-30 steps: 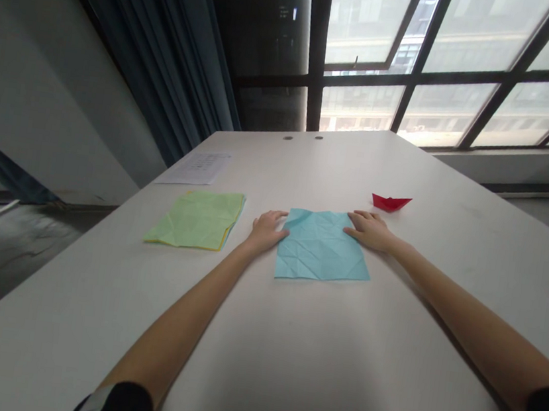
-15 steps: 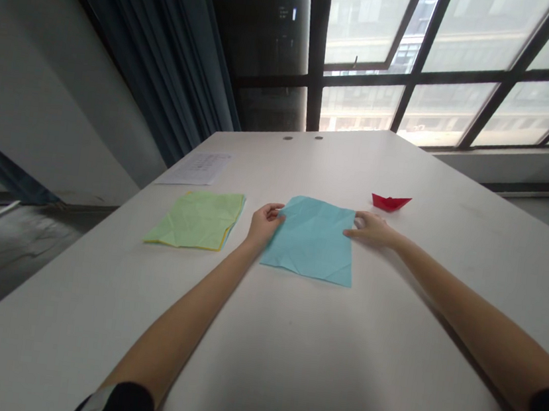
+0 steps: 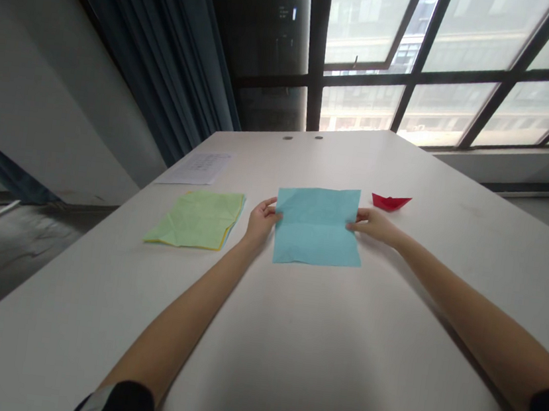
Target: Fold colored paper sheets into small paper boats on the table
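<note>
A creased light-blue paper sheet [image 3: 316, 227] is lifted off the white table [image 3: 317, 344], its far edge raised towards me. My left hand [image 3: 260, 218] pinches its left edge and my right hand [image 3: 375, 224] pinches its right edge. The sheet's near edge rests on or just above the tabletop. A small red folded paper boat [image 3: 390, 202] lies just beyond my right hand.
A stack of green and yellow paper sheets [image 3: 197, 219] lies to the left of my left hand. A white printed sheet [image 3: 196, 167] sits further back near the table's left edge. Windows and a dark curtain stand behind the table.
The blue sheet lay flat under both hands one second ago. Both hands have since pinched its side edges and raised its far half upright.
</note>
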### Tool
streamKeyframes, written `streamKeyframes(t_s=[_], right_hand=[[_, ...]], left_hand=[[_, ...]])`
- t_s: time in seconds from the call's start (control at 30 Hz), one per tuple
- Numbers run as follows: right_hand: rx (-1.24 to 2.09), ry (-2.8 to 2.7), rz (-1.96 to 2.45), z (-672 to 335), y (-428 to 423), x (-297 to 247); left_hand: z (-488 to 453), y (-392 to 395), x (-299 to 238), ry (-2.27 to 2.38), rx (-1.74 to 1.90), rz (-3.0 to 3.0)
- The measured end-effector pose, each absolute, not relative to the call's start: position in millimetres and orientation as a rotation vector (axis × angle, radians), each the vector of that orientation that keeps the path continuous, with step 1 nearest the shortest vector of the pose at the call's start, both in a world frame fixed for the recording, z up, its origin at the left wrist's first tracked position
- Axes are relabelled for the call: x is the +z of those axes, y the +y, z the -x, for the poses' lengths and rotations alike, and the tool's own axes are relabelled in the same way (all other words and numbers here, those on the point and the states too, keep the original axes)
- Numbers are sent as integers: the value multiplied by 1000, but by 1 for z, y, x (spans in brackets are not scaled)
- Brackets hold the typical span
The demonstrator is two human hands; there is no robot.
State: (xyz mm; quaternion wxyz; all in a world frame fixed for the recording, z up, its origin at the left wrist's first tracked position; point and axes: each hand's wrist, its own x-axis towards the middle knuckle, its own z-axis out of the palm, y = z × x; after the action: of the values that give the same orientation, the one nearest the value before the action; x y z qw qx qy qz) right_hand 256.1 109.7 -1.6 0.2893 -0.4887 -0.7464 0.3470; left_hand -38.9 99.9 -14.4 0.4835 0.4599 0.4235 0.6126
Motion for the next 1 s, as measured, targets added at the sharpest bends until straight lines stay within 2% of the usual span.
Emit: streamKeyframes(t_s=[0.13, 0.33, 0.57, 0.83, 1.0], right_hand=[[792, -2021, 1346, -262, 115, -6], [602, -2187, 1391, -265, 115, -7], [390, -2346, 1271, -260, 110, 4], [297, -2617, 1168, -222, 78, 7], [358, -2706, 1192, -221, 73, -1]], left_hand=[[42, 100, -13, 1145, 1369, -1377], [46, 91, -7, 1358, 1046, -2075], [38, 85, -5, 1567, 829, -2305], [12, 55, 8, 1209, 404, -2796], [14, 54, 5, 1143, 228, -2784]])
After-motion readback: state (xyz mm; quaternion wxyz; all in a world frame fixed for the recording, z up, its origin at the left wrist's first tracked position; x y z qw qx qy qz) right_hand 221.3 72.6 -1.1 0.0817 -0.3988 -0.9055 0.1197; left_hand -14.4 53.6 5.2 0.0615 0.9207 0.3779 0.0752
